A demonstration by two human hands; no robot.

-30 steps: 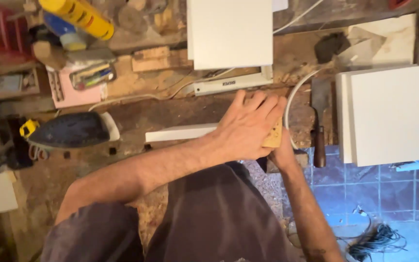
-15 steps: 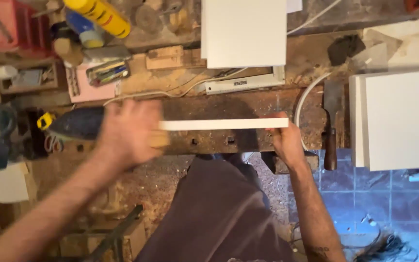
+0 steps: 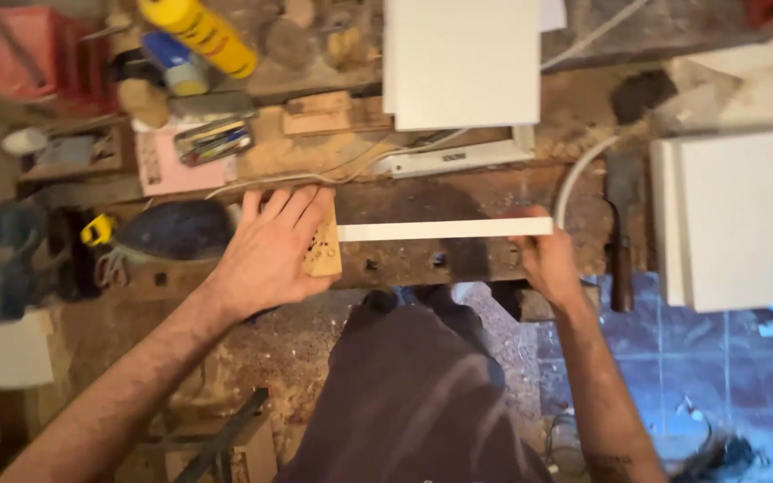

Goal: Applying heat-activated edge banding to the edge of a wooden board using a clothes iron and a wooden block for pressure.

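- The white strip (image 3: pixel 445 229) lies flat on the workbench (image 3: pixel 422 192), its long axis running straight from one hand to the other.
- The left hand (image 3: pixel 270 250) rests palm down, fingers spread, over a small wooden block (image 3: pixel 322 253) that sits at the strip's left end; the block touches or nearly touches that end.
- The right hand (image 3: pixel 546 259) is closed on the strip's right end, fingers curled around it.
- The hands are well apart, with the strip spanning the gap between them.
- Beyond the right hand a dark chisel (image 3: pixel 621 224) lies on the bench, and further out a white panel (image 3: pixel 744 219).
- Just beyond the left hand sits a dark iron (image 3: pixel 172 230).
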